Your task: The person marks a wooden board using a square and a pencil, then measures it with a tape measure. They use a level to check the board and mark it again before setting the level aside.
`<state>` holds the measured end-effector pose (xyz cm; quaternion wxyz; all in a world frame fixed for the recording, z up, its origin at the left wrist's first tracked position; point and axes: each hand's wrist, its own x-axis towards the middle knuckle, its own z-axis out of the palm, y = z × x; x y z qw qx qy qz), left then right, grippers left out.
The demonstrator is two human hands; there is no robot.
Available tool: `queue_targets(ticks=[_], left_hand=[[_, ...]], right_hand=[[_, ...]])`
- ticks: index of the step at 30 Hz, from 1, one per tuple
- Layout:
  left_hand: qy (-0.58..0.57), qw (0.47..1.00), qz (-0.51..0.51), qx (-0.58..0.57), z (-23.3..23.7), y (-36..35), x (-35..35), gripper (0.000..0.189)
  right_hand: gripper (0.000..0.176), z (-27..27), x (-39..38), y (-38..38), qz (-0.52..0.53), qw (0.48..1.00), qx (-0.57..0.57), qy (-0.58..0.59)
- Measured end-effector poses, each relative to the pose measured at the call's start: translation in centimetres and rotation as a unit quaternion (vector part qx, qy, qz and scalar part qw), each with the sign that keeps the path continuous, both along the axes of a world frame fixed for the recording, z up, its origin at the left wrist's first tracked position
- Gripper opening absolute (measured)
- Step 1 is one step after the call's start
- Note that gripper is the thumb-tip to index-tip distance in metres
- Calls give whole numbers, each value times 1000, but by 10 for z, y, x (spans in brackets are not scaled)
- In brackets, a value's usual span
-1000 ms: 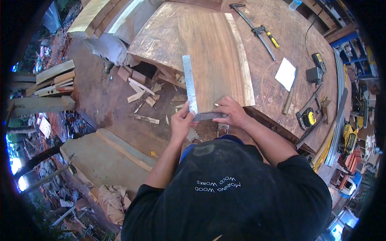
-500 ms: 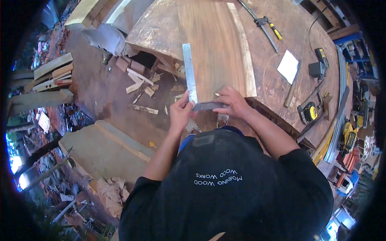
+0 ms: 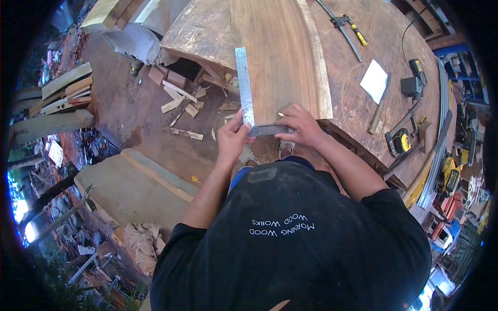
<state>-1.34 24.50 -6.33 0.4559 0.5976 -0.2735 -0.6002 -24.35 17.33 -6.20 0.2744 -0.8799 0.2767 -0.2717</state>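
In the head view, the metal try square [image 3: 244, 85] looks stiff, light and best held by its stock; the left hand [image 3: 232, 139] pinches its corner, while the right hand [image 3: 302, 127] grips the stock's other end and a pencil [image 3: 280, 114]. Its silvery, speckled blade lies along the brown, pale-edged wooden slab [image 3: 280, 62] on the workbench [image 3: 345, 88].

Clamp [image 3: 345, 26]: lying beyond the right hand [image 3: 300, 127], off to its right
White sheet [image 3: 374, 82]: flat, closer to that hand than the clamp
Tape measure [image 3: 400, 141]: well out to its right
Wood offcuts [image 3: 179, 98]: scattered left of the left hand [image 3: 233, 137]
Crumpled cloth [image 3: 142, 246]: behind it, further left
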Motion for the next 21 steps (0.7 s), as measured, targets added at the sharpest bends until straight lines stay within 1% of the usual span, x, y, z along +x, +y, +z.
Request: queue_targets(ticks=[5,7,14,17,21], left_hand=[[4,1000,4,-2,-4,1,0,52],[23,1000,2,-12,-8,2,2,52],[12,1000,4,-12,-5,2,-1,51],[3,1000,6,-10,-3,1,-2,51],[9,1000,10,-1,-3,1,-1,52]], right_hand=[[36,-1,-1,0,2,1000,8,-3],[36,1,-1,1,-2,1000,10,8],[36,-3,-1,0,0,1000,19,10],[38,-3,-1,0,0,1000,17,-10],[35,-1,0,-1,1,1000,17,5]])
